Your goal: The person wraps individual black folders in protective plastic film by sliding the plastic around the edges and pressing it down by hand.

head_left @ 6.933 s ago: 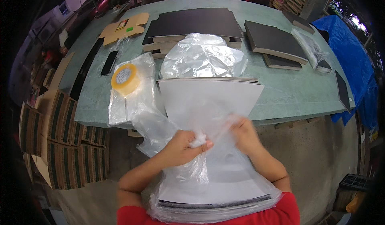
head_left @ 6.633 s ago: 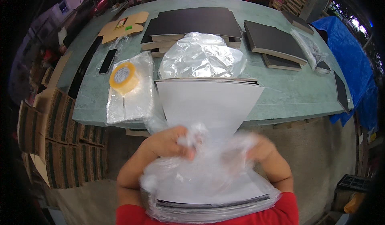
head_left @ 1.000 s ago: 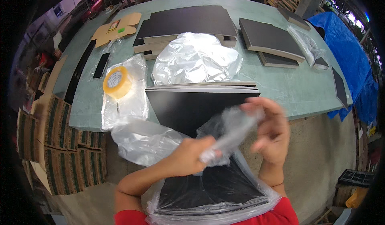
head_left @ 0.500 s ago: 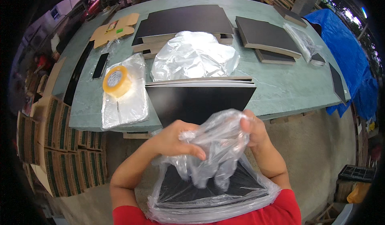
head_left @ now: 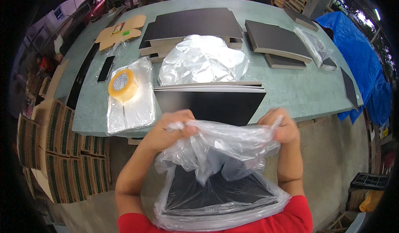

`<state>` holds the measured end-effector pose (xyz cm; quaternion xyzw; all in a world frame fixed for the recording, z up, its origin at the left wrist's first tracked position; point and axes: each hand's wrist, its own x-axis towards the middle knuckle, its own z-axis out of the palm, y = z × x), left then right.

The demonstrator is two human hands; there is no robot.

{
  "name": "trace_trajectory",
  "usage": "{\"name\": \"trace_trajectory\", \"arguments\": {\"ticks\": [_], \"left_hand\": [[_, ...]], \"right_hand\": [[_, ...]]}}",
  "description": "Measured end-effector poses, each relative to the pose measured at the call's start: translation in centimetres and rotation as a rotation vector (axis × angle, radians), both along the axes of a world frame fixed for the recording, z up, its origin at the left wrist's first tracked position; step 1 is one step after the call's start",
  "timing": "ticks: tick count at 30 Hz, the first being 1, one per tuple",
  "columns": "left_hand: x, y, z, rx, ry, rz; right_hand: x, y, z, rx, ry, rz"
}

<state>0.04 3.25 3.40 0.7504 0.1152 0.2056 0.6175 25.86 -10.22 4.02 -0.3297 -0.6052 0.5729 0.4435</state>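
A clear plastic bag (head_left: 224, 139) stretches between my two hands, its mouth bunched and pulled wide. My left hand (head_left: 172, 129) grips one side of that mouth, and my right hand (head_left: 280, 127) pinches the other. Inside the bag, a flat black panel or board (head_left: 216, 193) lies tilted against my body at the bottom of the view. Just beyond my hands, a black-covered board (head_left: 212, 104) with pale layers along its top edge leans at the table's near edge. Behind it sits a crumpled silvery sheet (head_left: 203, 60).
On the green table (head_left: 291, 96), a yellow tape roll (head_left: 123, 85) rests on a stack of clear bags (head_left: 131, 118). A phone (head_left: 105, 69) and cardboard (head_left: 120, 31) lie farther left. Black boards (head_left: 195, 23) are stacked at the back; more (head_left: 276, 42) lie right. Cartons (head_left: 75, 158) stand left below.
My hands have moved apart, the right one outward to the right and the left one slightly up and left. The bag's bunched mouth is now spread wide between them.
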Motion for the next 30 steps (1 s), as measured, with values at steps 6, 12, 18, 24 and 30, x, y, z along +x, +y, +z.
{"name": "trace_trajectory", "arguments": {"ticks": [6, 12, 18, 24, 30], "left_hand": [[-0.2, -0.9, -1.9, -0.547, -0.134, 0.116], [0.2, -0.5, -2.0, -0.612, -0.135, 0.071], [0.3, -0.8, -0.4, -0.613, -0.087, -0.347], [-1.9, 0.7, -0.9, -0.678, 0.008, -0.404], [-1.4, -4.6, 2.5, 0.446, 0.458, -0.669]], "right_hand": [[-4.1, -0.3, -3.1, -0.113, 0.2, -0.193], [-4.6, -1.1, -4.0, -0.641, 0.606, -0.379], [-3.9, -1.3, -7.7, -0.389, 0.777, 0.003], [-2.5, -0.3, -3.7, -0.308, -0.019, 0.463], [-2.8, -0.4, 0.8, -0.307, -1.411, 0.399]]}}
